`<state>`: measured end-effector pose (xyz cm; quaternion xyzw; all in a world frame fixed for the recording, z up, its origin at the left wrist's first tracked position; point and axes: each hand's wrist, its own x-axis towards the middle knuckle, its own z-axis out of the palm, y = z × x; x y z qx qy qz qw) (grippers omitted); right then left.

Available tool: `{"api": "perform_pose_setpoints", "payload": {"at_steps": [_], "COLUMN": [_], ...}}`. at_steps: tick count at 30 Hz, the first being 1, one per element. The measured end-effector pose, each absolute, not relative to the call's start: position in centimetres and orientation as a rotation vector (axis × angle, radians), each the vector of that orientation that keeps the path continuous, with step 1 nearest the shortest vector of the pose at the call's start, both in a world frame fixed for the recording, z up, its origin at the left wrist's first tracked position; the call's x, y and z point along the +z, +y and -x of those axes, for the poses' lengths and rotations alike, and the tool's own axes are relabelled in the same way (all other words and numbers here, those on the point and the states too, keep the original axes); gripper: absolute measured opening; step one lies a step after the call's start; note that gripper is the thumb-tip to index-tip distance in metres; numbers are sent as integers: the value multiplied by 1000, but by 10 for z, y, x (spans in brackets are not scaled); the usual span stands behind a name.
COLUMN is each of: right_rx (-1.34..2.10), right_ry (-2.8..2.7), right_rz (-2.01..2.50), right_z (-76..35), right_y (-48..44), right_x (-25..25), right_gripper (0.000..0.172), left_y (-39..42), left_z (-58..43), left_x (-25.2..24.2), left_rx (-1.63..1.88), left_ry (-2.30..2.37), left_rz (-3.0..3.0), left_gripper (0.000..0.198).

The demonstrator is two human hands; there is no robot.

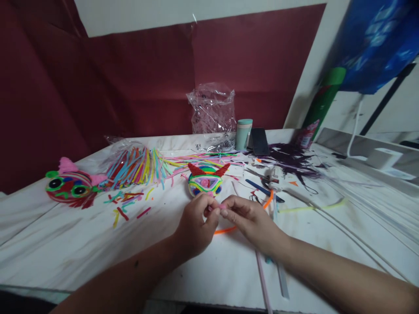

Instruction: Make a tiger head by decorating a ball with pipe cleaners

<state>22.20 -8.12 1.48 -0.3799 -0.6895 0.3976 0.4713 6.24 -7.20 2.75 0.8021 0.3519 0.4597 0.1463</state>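
Note:
My left hand [198, 224] and my right hand [253, 220] meet over the middle of the table, thumbs and fingertips pinched. Between them is a small pink piece [223, 206], which looks like pipe cleaner; the fingers cover most of it. Just behind my hands sits a colourful pipe-cleaner figure [205, 182] with red horns, its lower edge partly hidden by my fingers. An orange pipe cleaner [225, 230] curves beneath my hands and up on the right.
At left stand a pipe-cleaner fish [70, 187], a bundle of pipe cleaners [137, 170] and cut scraps [122, 213]. Behind are a clear plastic bag [214, 113], a green cup [244, 135] and a phone [259, 141]. To the right lie a blue tool [262, 189] and dark purple strands [286, 157].

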Motion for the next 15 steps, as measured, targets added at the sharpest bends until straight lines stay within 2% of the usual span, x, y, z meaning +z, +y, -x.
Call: {"api": "perform_pose_setpoints", "payload": {"at_steps": [7,13,15], "right_rx": [1010,891,828], "right_ry": [-1566,-1623,-1693], "right_rz": [917,970,980], "right_z": [-221,-229,-230], "right_y": [-82,-75,-75], "right_x": [15,17,18], "right_gripper": [22,21,19], "left_y": [-67,-62,-62], "left_z": [-63,-61,-61], "left_x": [20,23,24], "left_rx": [1315,1216,1220], "left_ry": [1007,1055,1010], "left_rz": [-2229,-2131,-2159], "left_gripper": [9,2,8]}}
